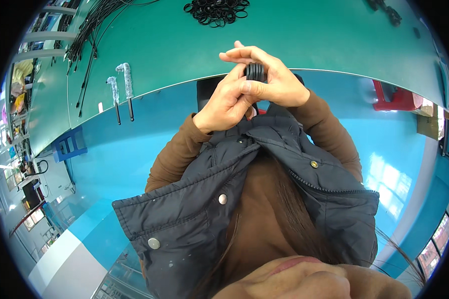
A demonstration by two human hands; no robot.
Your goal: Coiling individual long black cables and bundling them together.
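Note:
Over the front edge of the table, my two hands meet around a short stack of black ribbed rings (255, 72). My left hand (223, 103) is closed, its thumb and fingers against the left and lower side of the stack. From the right, my right hand (283, 82) wraps it, the thumb pressed below and some fingers reaching across behind. Part of the stack is hidden by the fingers. Beyond the hands, a loose pile of similar black rings (217, 12) lies on the green table (174, 47).
Black cables (91, 37) spread over the table's left part. Two tools with plastic-wrapped heads (127, 82) jut over the front edge. Dark small parts (391, 15) lie far right. A blue stool (70, 144) stands left, a red stool (391, 97) and a cardboard box (429, 122) right.

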